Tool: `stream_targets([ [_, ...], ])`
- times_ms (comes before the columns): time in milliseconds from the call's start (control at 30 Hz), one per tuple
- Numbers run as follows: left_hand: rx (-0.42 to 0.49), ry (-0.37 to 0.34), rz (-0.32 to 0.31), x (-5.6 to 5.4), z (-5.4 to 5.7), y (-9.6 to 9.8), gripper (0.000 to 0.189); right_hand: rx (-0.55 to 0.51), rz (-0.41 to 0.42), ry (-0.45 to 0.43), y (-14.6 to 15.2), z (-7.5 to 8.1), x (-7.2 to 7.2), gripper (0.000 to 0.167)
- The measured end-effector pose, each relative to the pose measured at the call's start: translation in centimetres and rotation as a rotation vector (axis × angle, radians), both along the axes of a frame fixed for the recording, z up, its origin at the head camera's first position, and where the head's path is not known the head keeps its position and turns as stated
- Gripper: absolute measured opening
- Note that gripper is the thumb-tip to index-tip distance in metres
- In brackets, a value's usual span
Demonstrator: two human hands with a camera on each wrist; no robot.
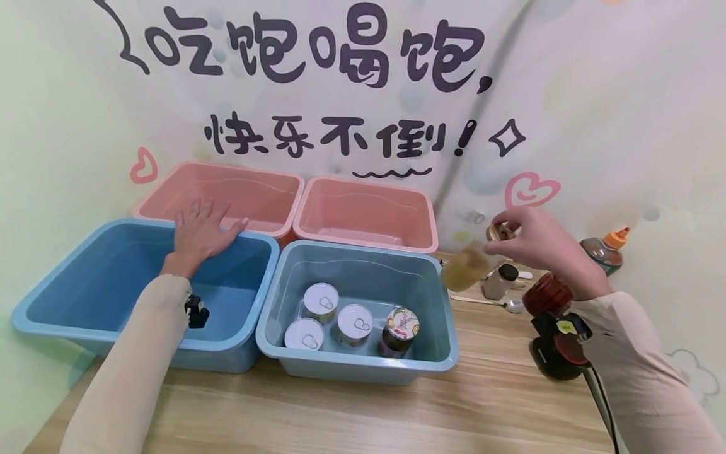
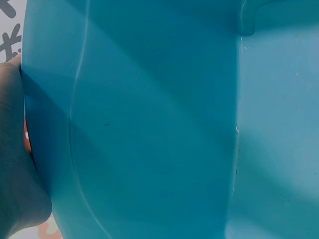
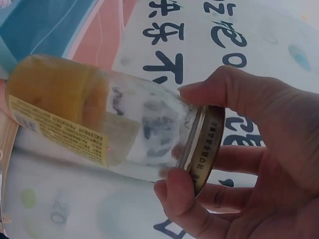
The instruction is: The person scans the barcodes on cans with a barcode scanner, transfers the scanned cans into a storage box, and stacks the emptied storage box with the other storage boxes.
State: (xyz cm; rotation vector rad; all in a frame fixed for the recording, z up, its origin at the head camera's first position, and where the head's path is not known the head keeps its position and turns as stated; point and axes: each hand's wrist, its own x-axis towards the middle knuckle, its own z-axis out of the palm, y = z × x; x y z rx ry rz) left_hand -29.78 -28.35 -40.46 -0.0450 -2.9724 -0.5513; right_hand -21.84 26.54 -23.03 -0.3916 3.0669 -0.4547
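Glass jar, tilted, hanging below right hand, grip clamped round its lid

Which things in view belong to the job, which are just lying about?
Likely the job:
glass jar, gripped by the right hand
centre blue bin, with three pull-tab cans and a patterned-lid container
left blue bin, left hand at its far rim

Apparently just lying about:
spoon
black-capped bottle
orange-tipped bottle
red object by the right wrist
pink bins, perhaps

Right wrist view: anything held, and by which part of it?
A glass jar, gripped in the right hand at the end with the lid.
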Motion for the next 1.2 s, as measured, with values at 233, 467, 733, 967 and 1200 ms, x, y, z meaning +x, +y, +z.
stream_targets([
  [233,-0.006,0.003,0.003,-0.1,-0.1,-0.1,0.091,0.022,-0.062,0.003,2.3,-0.6,0.8,0.037],
  [467,-0.003,-0.004,0.004,-0.3,-0.2,-0.2,0.09,0.037,-0.118,-0.041,4.8,-2.0,2.1,0.044],
  [733,-0.004,-0.006,0.005,-0.4,-0.3,-0.2,0.09,0.038,-0.157,-0.054,7.8,-4.0,3.4,0.055],
  [967,0.0,0.002,0.006,-0.2,-0.2,-0.1,0.09,0.023,-0.191,-0.093,10.1,-5.6,4.6,0.059],
  [1200,-0.005,0.005,0.003,-0.2,-0.2,-0.2,0.089,-0.01,-0.256,-0.14,11.8,-6.8,5.3,0.057],
])
